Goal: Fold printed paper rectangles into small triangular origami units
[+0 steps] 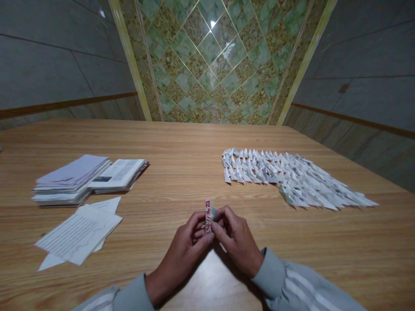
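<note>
Between my two hands, over the near middle of the table, is a small folded piece of paper (208, 212) with red printed characters and a bit of blue and green at its right side. My left hand (191, 239) grips its left side and lower end, thumb in front and fingers curled behind. At its right edge my right hand (235, 235) pinches the paper between thumb and fingers. The paper stands roughly upright, and its lower end is partly hidden by my thumbs.
Rows of folded paper pieces (259, 166) lie on the right of the wooden table (181, 172). Stacked paper sheets (73, 172) and a pile of printed pages (118, 172) stand at the left. Loose printed sheets (81, 233) lie nearer. A tiled wall (210, 65) rises behind.
</note>
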Action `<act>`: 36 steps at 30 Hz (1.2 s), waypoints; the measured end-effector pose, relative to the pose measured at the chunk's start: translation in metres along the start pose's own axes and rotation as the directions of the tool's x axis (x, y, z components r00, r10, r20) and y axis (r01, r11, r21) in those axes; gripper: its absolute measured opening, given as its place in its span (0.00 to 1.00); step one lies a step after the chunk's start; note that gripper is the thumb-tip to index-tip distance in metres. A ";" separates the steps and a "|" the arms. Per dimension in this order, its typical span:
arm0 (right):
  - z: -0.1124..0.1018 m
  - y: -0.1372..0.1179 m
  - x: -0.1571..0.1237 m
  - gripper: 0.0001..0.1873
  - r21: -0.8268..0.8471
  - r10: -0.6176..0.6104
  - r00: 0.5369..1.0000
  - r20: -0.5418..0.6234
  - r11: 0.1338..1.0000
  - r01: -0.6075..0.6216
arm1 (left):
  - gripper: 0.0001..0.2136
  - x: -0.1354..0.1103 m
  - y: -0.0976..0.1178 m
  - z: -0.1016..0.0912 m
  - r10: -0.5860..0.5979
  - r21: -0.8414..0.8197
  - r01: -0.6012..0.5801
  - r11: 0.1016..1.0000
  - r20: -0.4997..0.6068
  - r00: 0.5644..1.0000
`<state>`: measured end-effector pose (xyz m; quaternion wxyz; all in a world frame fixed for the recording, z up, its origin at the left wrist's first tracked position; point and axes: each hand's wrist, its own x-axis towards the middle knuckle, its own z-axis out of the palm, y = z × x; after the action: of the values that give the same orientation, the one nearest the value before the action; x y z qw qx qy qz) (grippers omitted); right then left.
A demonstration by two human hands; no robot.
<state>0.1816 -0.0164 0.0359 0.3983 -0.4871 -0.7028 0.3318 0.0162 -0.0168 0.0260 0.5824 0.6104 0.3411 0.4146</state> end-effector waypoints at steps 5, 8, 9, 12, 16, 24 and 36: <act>0.000 0.001 -0.001 0.07 0.000 -0.003 1.000 -0.006 1.000 0.003 | 0.15 -0.002 -0.001 -0.001 0.051 0.105 -0.050 0.993 -0.006 0.999; 0.000 0.000 0.000 0.09 -0.017 0.007 1.000 -0.022 1.000 -0.008 | 0.14 -0.004 0.001 -0.002 0.110 0.228 -0.107 0.968 0.003 0.994; 0.000 0.000 0.000 0.09 -0.020 0.007 1.000 -0.021 1.000 -0.008 | 0.13 -0.004 0.001 -0.002 0.109 0.230 -0.107 0.967 0.003 0.994; 0.000 -0.001 0.001 0.07 -0.021 0.005 1.000 -0.012 1.000 -0.005 | 0.14 -0.002 0.003 -0.002 0.046 0.128 -0.046 0.991 0.006 0.999; 0.000 0.001 0.000 0.06 -0.036 0.000 1.000 0.003 0.999 0.001 | 0.14 0.000 0.003 0.001 -0.023 -0.011 0.023 1.000 0.003 1.000; 0.005 -0.002 -0.002 0.07 -0.368 -0.208 0.970 -0.126 0.918 0.149 | 0.22 -0.004 -0.003 0.004 -0.028 0.149 0.041 0.988 -0.085 0.996; 0.017 -0.004 -0.003 0.17 -0.392 -0.247 0.959 -0.143 0.903 0.174 | 0.21 -0.002 -0.007 0.009 0.320 0.541 -0.213 0.814 -0.111 0.941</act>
<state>0.1656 -0.0219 0.0311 0.3961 -0.5046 -0.7608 0.0983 0.0242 -0.0214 0.0196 0.2941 0.7429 0.4071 0.4425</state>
